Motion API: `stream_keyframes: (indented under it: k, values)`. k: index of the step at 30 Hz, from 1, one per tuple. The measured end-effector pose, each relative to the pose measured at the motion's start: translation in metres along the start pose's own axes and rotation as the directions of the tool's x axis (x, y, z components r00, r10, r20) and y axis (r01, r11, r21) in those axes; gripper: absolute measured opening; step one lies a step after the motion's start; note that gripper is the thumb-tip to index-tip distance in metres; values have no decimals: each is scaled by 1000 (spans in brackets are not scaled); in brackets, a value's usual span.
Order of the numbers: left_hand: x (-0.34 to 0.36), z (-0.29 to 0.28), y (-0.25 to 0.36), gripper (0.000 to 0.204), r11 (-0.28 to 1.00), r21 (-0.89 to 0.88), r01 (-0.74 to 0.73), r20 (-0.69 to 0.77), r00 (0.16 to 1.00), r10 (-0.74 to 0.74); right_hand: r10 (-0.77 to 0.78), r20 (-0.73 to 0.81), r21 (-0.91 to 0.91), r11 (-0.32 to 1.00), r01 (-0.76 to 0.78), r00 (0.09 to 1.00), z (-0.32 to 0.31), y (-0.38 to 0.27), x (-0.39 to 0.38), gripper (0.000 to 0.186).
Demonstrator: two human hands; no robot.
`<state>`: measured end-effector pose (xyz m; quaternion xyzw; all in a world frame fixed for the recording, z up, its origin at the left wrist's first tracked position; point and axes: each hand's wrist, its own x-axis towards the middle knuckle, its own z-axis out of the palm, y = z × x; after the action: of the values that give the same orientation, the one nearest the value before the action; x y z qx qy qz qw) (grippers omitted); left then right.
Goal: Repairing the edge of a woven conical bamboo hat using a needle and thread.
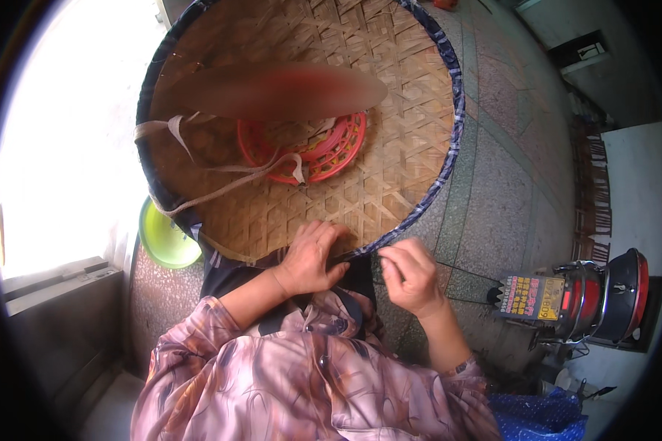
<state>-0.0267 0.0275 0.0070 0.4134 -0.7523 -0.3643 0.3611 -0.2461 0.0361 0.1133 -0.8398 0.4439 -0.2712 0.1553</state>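
Note:
A large round woven bamboo tray [401,154] lies before me, its rim wrapped in dark blue patterned cloth [457,110]. My left hand [312,257] is closed over the tray's near edge, fingers on the inner side and thumb below. Just right of it, beside the end of the wrapped rim, my right hand [412,275] is closed in a pinch; whatever it pinches is too small to make out. Inside the tray sits a red plastic basket [353,151], partly covered by a blurred patch. A pale cloth strip [224,192] trails from the tray's left rim to the basket.
A light green basin [168,239] stands on the floor left of the tray. On the right is a red and black motorbike [588,301] with a number plate. Blue dotted cloth [537,415] lies at the lower right. Wooden chairs [594,191] stand further back.

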Motion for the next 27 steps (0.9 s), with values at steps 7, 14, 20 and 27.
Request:
stream_keyframes:
  k: [7, 14, 20, 27]
  values:
    - [-4, -7, -2, 62, 992, 40, -120, -56, 991, 122, -186, 309, -70, 973, 218, 933, 34, 18, 26, 7]
    - [-39, -35, -7, 29, 888, 246, -389, -110, 899, 424, -186, 333, -67, 973, 220, 924, 35, 26, 29, 7]
    - [-55, -38, -5, 30, 849, 429, -307, -20, 937, 349, -180, 328, -68, 975, 213, 927, 34, 31, 28, 9]
    - [-54, -35, -10, 30, 864, 478, -158, -16, 982, 189, -208, 220, -37, 975, 221, 953, 36, 10, 29, 22]
